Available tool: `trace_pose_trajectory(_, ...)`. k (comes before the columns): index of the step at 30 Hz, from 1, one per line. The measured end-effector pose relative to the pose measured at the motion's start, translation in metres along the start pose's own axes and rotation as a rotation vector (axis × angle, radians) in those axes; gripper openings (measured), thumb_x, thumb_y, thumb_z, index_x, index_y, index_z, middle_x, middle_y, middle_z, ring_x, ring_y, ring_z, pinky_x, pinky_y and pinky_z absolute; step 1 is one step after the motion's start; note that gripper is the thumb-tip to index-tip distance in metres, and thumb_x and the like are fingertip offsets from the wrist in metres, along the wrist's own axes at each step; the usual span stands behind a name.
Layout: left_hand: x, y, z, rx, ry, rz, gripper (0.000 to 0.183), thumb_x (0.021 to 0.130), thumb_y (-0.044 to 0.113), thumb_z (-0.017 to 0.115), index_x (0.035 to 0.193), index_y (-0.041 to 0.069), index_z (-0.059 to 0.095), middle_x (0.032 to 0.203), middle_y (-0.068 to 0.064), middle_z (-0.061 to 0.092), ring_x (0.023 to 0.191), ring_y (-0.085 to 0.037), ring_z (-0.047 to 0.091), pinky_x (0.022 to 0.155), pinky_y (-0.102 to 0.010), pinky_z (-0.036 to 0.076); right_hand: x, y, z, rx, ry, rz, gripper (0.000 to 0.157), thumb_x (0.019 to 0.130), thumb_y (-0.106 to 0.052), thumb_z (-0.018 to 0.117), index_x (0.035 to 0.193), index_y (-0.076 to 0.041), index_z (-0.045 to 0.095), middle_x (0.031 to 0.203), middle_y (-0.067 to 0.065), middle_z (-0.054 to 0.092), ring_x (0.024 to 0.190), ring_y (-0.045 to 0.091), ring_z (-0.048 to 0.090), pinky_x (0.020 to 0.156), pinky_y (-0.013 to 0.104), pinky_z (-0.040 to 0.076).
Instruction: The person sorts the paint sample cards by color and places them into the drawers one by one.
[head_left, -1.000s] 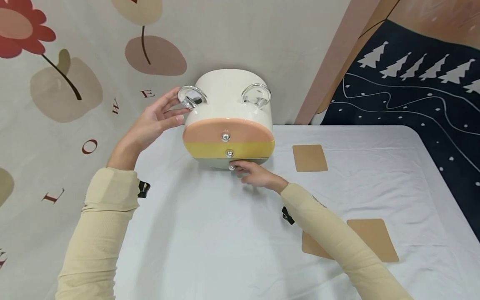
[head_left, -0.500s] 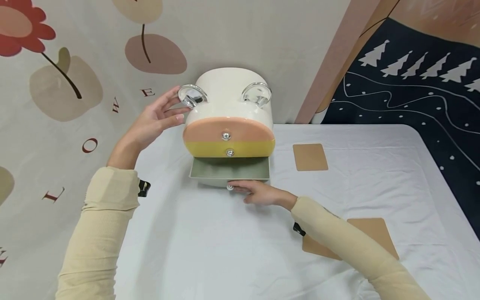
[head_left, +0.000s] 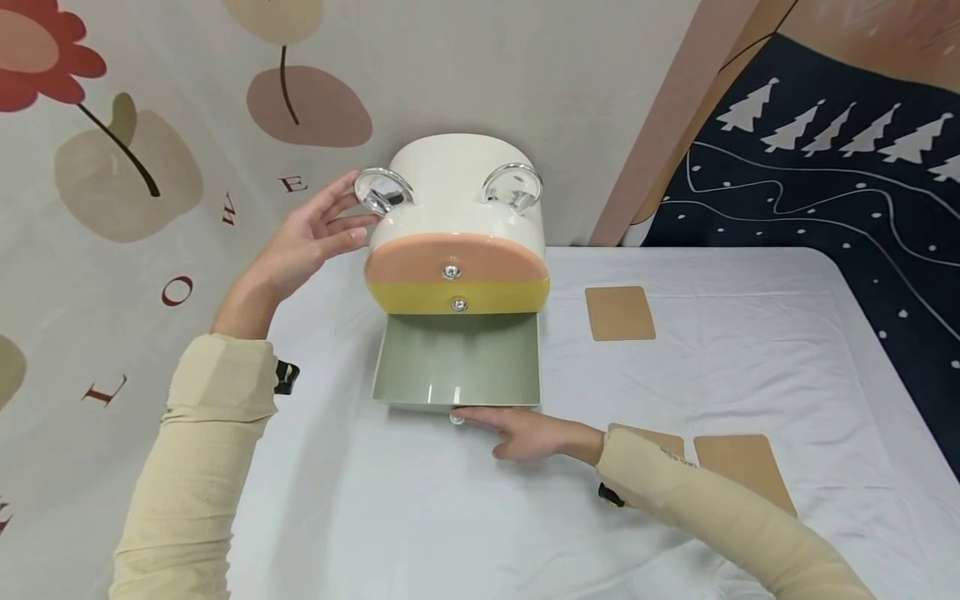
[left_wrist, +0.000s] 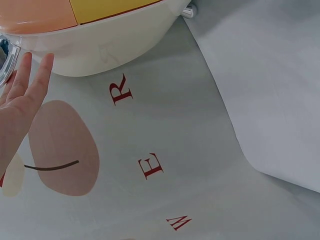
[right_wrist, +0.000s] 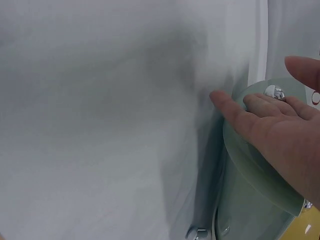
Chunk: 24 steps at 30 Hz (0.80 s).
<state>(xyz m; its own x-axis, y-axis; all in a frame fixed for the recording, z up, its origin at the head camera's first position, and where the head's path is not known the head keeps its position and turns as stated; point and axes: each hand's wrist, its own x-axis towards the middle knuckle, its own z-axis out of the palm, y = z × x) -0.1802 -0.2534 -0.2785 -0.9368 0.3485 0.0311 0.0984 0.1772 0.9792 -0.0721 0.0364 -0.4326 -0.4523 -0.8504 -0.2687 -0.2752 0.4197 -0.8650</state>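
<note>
A small rounded cabinet (head_left: 465, 187) with a white shell has two shiny silver ear-shaped pieces on top. Its orange drawer (head_left: 405, 260) and yellow drawer (head_left: 405, 297) are closed, while the green bottom drawer (head_left: 450, 358) is pulled far out, nothing visible inside. My right hand (head_left: 528, 433) has its fingers nearly straight at the silver knob (head_left: 457, 419) of that drawer, thumb held apart in the right wrist view. At the cabinet's upper left, my left hand (head_left: 311, 242) rests outstretched fingers beside the left silver ear (head_left: 384, 192) and the shell.
Three tan square mats lie on the white-covered table: one mat (head_left: 620, 313) right of the cabinet, another mat (head_left: 742, 471) nearer the front, and the third partly under my right sleeve (head_left: 697, 492). A printed wall covering (head_left: 570, 100) stands close behind the cabinet.
The green bottom drawer has slid from closed to far out toward me, my right hand moving with its knob. My left hand has stayed by the left ear.
</note>
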Motion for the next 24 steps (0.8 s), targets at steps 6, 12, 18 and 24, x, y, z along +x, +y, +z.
trace_pose_trajectory(6,0.001,-0.001,-0.001,0.004,0.004,0.005,0.067,0.09,-0.004,0.051,0.147,0.015,0.019,0.143,-0.014,0.029,0.124,-0.025,0.041,0.089,-0.019,0.045,-0.006,0.0,0.008,-0.04,-0.019,-0.002,0.069,0.081,0.01,0.051,0.143,-0.011,0.03,0.146,0.001,0.031,0.132,0.014,0.027,0.107,0.027,0.026)
trace_pose_trajectory(12,0.002,-0.003,-0.001,-0.007,0.0,0.011,0.068,0.09,-0.004,0.051,0.147,0.014,0.019,0.144,-0.014,0.029,0.124,-0.026,0.041,0.089,-0.019,0.045,-0.01,-0.002,0.01,0.001,-0.039,0.015,0.065,0.084,0.002,0.057,0.143,-0.009,0.03,0.142,0.008,0.036,0.127,0.021,0.038,0.101,0.028,0.036)
trace_pose_trajectory(18,0.003,-0.004,-0.002,-0.015,-0.001,0.017,0.068,0.09,-0.003,0.053,0.146,0.015,0.02,0.143,-0.013,0.03,0.125,-0.027,0.04,0.088,-0.018,0.045,-0.017,-0.017,-0.008,0.234,-0.048,-0.048,0.046,0.087,0.003,0.056,0.131,0.001,0.044,0.123,0.016,0.053,0.105,0.028,0.056,0.087,0.024,0.047)
trace_pose_trajectory(24,0.003,-0.005,-0.003,-0.024,-0.003,0.02,0.069,0.089,-0.002,0.054,0.146,0.016,0.02,0.142,-0.013,0.031,0.124,-0.026,0.041,0.088,-0.017,0.045,-0.033,-0.03,-0.049,0.352,0.043,-0.115,0.035,0.086,0.006,0.053,0.12,0.011,0.049,0.107,0.018,0.061,0.096,0.029,0.06,0.081,0.03,0.052)
